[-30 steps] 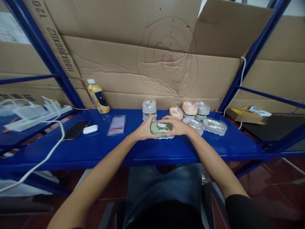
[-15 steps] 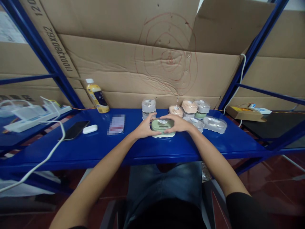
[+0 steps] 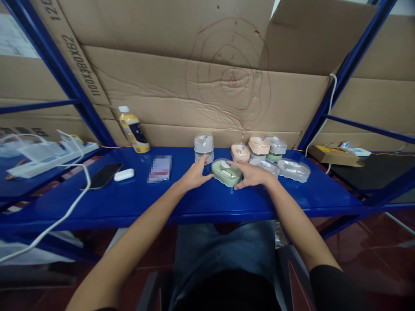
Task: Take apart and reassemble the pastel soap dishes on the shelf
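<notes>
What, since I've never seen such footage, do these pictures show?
Every picture comes from one camera worn on a person's head, looking forward and down; there's no machine. A rounded green box with a clear lid seems to rest on the flat blue table. The bare right hand curves around its right side; the open left hand is by its left edge, perhaps touching. Whether it's firmly held isn't clear. Also on the table: more clear-lidded boxes, some peach, a yellow bottle with a white cap and a flat black phone.

Over to the bottle [image 3: 134,133], upright before the cardboard [image 3: 145,82]; down to the phone [image 3: 103,176], just beside a case [image 3: 124,174].
</notes>
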`<state>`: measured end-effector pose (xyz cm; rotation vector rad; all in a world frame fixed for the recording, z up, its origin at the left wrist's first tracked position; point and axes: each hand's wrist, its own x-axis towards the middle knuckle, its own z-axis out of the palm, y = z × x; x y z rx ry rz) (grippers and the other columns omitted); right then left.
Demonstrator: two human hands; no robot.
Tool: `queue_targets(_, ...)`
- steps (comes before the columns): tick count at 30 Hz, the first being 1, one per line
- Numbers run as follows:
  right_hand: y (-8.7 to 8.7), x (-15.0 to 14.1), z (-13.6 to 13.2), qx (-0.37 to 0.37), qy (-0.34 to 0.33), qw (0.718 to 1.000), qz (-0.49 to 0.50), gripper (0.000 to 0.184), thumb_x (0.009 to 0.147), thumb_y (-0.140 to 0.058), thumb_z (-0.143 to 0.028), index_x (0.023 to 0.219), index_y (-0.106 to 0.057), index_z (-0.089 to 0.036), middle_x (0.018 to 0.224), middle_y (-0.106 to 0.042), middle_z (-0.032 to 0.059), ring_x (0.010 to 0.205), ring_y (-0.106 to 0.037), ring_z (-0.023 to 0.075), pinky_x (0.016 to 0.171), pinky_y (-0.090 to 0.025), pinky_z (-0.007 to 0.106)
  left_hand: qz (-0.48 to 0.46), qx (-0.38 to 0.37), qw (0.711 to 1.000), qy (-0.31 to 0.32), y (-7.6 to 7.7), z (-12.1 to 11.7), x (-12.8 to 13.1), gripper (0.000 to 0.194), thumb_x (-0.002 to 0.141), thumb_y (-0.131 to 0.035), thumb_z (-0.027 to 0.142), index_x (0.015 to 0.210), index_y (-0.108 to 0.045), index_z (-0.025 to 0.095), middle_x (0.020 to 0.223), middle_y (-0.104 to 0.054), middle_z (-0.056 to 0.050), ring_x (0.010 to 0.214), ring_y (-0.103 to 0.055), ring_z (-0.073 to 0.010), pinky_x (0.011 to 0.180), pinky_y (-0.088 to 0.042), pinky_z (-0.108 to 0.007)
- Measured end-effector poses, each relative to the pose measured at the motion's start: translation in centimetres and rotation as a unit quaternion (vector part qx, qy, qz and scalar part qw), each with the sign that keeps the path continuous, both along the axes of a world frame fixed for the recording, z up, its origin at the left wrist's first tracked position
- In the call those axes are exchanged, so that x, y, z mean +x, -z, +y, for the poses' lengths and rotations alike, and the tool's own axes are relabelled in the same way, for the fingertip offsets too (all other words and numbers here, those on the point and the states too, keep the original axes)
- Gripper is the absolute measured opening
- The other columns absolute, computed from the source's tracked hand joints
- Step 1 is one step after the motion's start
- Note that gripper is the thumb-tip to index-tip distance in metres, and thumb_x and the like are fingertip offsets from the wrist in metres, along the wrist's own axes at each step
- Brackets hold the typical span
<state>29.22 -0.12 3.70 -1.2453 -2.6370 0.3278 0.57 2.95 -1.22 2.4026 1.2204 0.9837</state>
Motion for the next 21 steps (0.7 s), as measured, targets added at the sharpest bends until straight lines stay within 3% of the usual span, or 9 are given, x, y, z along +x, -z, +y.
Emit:
queue_targets(4, -0.5, -1.3, -1.3, 0.083, 0.105, 0.987, -0.091, 0.103, 0.077, -0.085, -0.054, 0.163, -0.040, -0.020, 0.146, -0.058, 0.0225, 0.129, -0.061, 0.0411, 0.105, -0.049, 0.047, -0.025, 0.049, 0.998, -0.036, 0.1, 0.2, 0.2, 0.046, 0.087, -0.068, 0.030, 0.130, -0.055, 0.017, 0.112, -0.071, -0.013, 0.102, -0.070, -0.0265, 0.092, -0.059, -0.044)
queue_targets(8, -0.7, -4.0, -0.3, 0.197, 0.144, 0.955, -0.167, 0.088, 0.083, -0.076, -0.067, 0.149, -0.055, -0.012, 0.144, -0.058, 0.0266, 0.135, -0.052, 0.0447, 0.113, -0.040, 0.053, -0.061, 0.076, 0.994, -0.042, -0.5, -0.1, 0.4, 0.026, 0.088, -0.065, 0.031, 0.111, -0.062, 0.019, 0.100, -0.072, -0.008, 0.086, -0.070, -0.0215, 0.077, -0.058, -0.035)
queue_targets(16, -0.1, -7.8, 6.2, 0.252, 0.222, 0.922, -0.194, 0.076, 0.093, -0.061, -0.066, 0.136, -0.060, -0.004, 0.139, -0.060, 0.0294, 0.128, -0.051, 0.0419, 0.109, -0.037, 0.052, -0.062, 0.080, 0.993, -0.054, -0.8, -0.1, 0.2, 0.018, 0.088, -0.064, 0.031, 0.102, -0.063, 0.019, 0.090, -0.069, -0.006, 0.078, -0.068, -0.0201, 0.070, -0.054, -0.033)
queue_targets(21, -0.7, -6.9, 3.8, 0.267, 0.258, 0.916, -0.151, 0.068, 0.092, -0.063, -0.058, 0.134, -0.060, -0.005, 0.136, -0.061, 0.0281, 0.126, -0.053, 0.0410, 0.106, -0.040, 0.050, -0.052, 0.080, 0.994, -0.052, -0.9, -0.3, 0.2, 0.016, 0.088, -0.063, 0.032, 0.100, -0.063, 0.020, 0.089, -0.069, -0.006, 0.076, -0.067, -0.0198, 0.068, -0.053, -0.033)
